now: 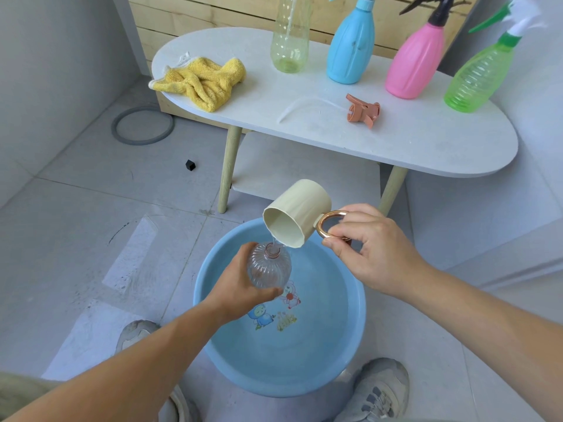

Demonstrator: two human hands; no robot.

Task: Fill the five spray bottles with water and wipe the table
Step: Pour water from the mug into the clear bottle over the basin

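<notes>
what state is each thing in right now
clear bottle, uncapped, held by left hand over basin, being filled
cup, tilted, pouring into the bottle, right hand pinching its ring handle
basin, on floor under the bottle
orange spray head, unscrewed, lying on table
blue bottle, upright, sprayer on
pink bottle, upright, sprayer on
green bottle, upright, sprayer on
yellowish bottle, upright, top out of frame
yellow cloth, crumpled on table

yellowish bottle [289,41]: top cropped | blue bottle [350,50]: nozzle cropped | shoes [380,388]: cropped
</notes>
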